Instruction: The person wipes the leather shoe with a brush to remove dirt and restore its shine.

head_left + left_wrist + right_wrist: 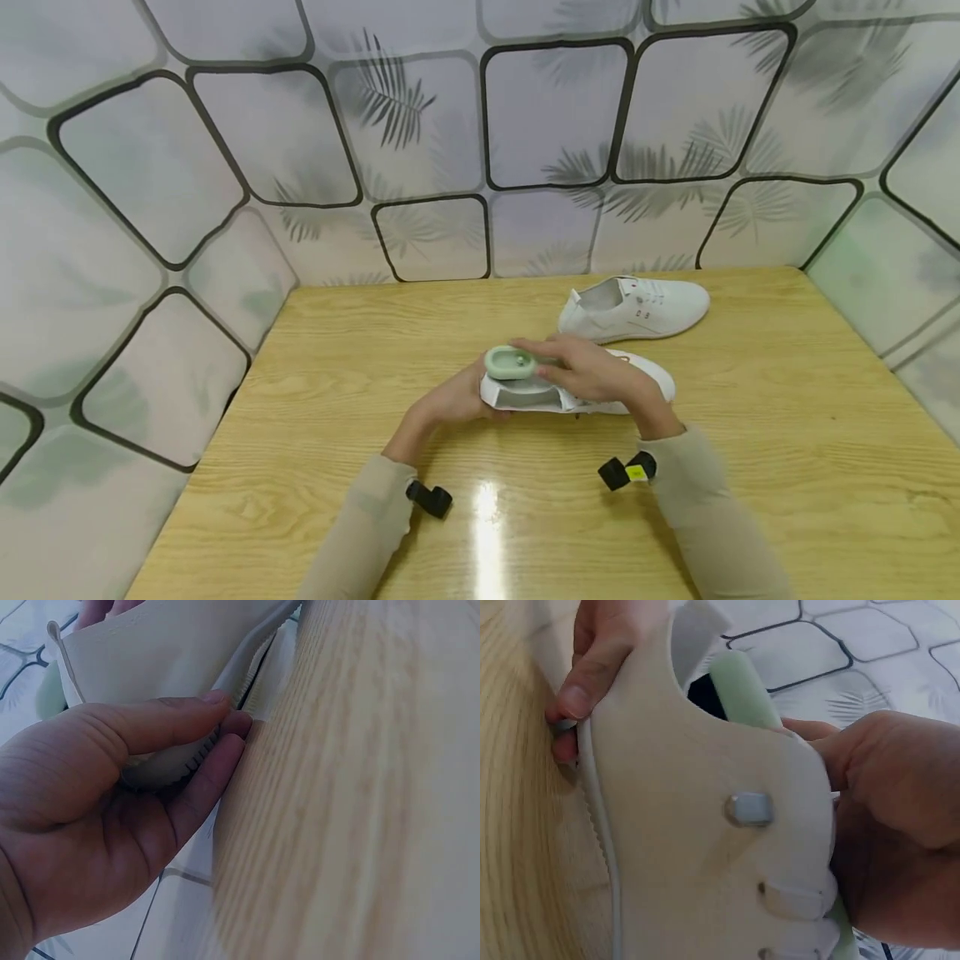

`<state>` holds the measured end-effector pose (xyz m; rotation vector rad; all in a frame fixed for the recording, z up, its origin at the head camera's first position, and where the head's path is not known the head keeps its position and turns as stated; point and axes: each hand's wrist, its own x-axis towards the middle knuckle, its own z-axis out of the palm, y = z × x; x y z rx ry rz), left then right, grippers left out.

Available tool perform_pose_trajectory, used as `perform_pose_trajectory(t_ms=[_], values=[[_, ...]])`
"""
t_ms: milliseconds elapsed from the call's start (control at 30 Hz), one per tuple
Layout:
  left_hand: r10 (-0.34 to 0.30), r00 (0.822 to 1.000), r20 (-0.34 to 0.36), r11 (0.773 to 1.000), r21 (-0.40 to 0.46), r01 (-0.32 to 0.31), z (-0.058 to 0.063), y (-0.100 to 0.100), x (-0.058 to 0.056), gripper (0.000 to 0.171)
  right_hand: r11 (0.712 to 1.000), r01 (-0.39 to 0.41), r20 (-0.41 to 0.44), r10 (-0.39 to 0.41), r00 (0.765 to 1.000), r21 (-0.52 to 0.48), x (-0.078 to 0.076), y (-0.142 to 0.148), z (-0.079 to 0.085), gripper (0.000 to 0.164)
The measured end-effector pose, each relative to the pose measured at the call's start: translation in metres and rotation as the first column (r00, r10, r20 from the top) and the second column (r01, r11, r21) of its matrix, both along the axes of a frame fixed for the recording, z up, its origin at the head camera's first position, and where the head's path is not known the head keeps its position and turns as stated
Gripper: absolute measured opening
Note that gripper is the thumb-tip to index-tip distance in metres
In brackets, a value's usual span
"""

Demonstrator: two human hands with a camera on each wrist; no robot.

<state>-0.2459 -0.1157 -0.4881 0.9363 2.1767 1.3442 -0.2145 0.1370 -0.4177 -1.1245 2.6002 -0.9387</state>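
Observation:
A white low-cut shoe (525,398) is held just above the wooden table, toe to the right. My left hand (457,396) grips its heel end; in the left wrist view the thumb lies along the side and the fingers curl under the ridged sole. Over the shoe's opening is a pale green oval tool (508,364) with a recessed top; its underside is hidden. From the right, my right hand (592,367) reaches across the shoe and pinches the tool between thumb and fingers. Lace loops and a small pale tag show on the shoe's side (705,795) in the right wrist view.
A second white shoe (652,308) stands behind the held one, toe also to the right. The wooden table (322,350) runs back to a patterned cloth wall (420,167), with more such cloth at both sides. A black wrist camera (431,500) sits on the left sleeve.

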Motion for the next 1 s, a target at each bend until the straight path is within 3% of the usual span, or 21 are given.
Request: perform_pose_trajectory(t_ms=[100, 200, 367, 467, 567, 833, 1000], values=[[0.003, 1.000, 0.015, 1.000, -0.004, -0.003, 0.001, 0.002, 0.000, 0.084, 1.000, 0.019, 0.000, -0.019, 1.000, -0.014, 0.002, 0.009, 0.001, 0.048], [0.029, 0.999, 0.022, 0.999, -0.035, -0.029, 0.003, 0.003, 0.002, 0.073, 0.999, 0.038, 0.039, -0.038, 0.999, -0.012, 0.007, 0.039, 0.006, 0.047], [0.032, 0.999, 0.020, 0.999, -0.039, -0.031, 0.005, 0.004, 0.003, 0.069, 0.987, 0.151, 0.081, -0.155, 0.985, 0.052, 0.017, 0.093, 0.015, 0.046], [0.026, 0.999, 0.022, 0.999, -0.032, -0.025, 0.004, 0.004, 0.003, 0.068, 0.979, 0.192, 0.087, -0.198, 0.976, 0.075, 0.022, 0.109, 0.019, 0.047], [0.029, 0.999, 0.021, 0.999, -0.030, -0.029, 0.003, 0.002, 0.003, 0.069, 0.977, 0.194, 0.074, -0.201, 0.977, 0.090, 0.021, 0.104, 0.017, 0.047], [0.046, 0.998, 0.035, 0.999, -0.029, -0.045, 0.001, -0.001, 0.002, 0.069, 0.998, 0.055, 0.105, -0.054, 0.993, -0.007, 0.006, 0.040, 0.000, 0.047], [0.041, 0.998, 0.046, 0.999, -0.008, -0.041, 0.000, -0.002, 0.002, 0.068, 0.993, 0.113, 0.056, -0.114, 0.992, 0.018, 0.010, 0.056, 0.006, 0.047]])
